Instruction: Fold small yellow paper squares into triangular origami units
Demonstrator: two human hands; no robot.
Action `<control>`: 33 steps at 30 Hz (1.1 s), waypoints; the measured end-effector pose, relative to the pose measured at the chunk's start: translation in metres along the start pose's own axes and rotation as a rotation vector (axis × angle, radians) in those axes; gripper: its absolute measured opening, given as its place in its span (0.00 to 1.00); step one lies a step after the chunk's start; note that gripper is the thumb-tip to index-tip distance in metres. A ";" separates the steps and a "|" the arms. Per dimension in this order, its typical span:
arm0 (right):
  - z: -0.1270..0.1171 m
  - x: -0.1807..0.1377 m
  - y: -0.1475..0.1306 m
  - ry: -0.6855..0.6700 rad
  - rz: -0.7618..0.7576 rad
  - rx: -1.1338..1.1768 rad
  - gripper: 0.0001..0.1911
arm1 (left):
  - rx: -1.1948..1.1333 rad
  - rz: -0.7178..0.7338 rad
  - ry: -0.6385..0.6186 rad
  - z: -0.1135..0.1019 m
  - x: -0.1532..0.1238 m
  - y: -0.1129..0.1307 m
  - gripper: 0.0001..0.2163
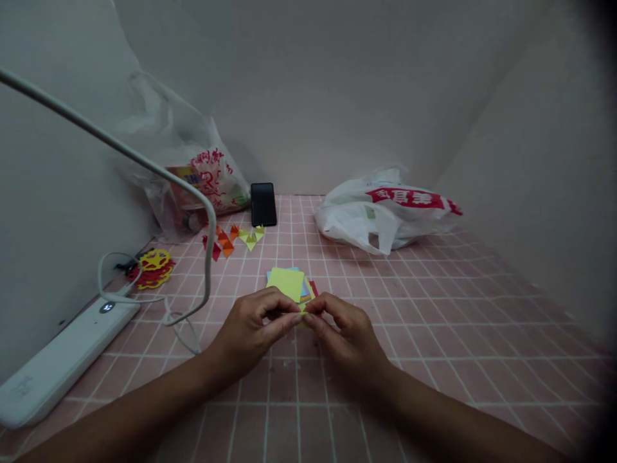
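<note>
Between the fingertips of both hands is a small piece of folded yellow paper, mostly covered by the fingers. My left hand pinches it from the left, thumb below and index finger above. From the right, my right hand grips it with thumb and index finger in the same way. Just beyond the hands lies a stack of coloured paper squares, a yellow sheet on top with blue, purple, orange and red edges showing. Farther off to the left are folded paper shapes in yellow, orange and red.
A black phone lies near the back wall. Plastic bags stand at back left and back right. At left are a white power bank-like device, red and yellow cut-out discs and a looping white cable.
</note>
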State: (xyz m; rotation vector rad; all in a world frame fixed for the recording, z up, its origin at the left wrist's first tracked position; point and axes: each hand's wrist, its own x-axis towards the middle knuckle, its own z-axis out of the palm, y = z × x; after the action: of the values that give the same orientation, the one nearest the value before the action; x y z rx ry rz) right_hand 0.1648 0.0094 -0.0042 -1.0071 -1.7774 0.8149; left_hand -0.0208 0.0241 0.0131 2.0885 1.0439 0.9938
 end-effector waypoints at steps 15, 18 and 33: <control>0.002 0.003 -0.002 0.006 0.332 0.386 0.11 | -0.074 -0.015 0.018 0.001 0.000 -0.006 0.07; 0.002 0.004 0.000 0.011 0.356 0.445 0.12 | -0.124 0.009 0.039 0.001 0.001 -0.006 0.11; 0.006 0.001 0.007 -0.011 0.476 0.673 0.13 | -0.096 0.055 0.022 -0.002 0.002 -0.006 0.05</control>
State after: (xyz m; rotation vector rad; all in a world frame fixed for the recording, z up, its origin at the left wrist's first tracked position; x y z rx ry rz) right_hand 0.1614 0.0129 -0.0116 -0.9567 -1.1271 1.5817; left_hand -0.0243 0.0294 0.0103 2.0423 0.9355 1.0749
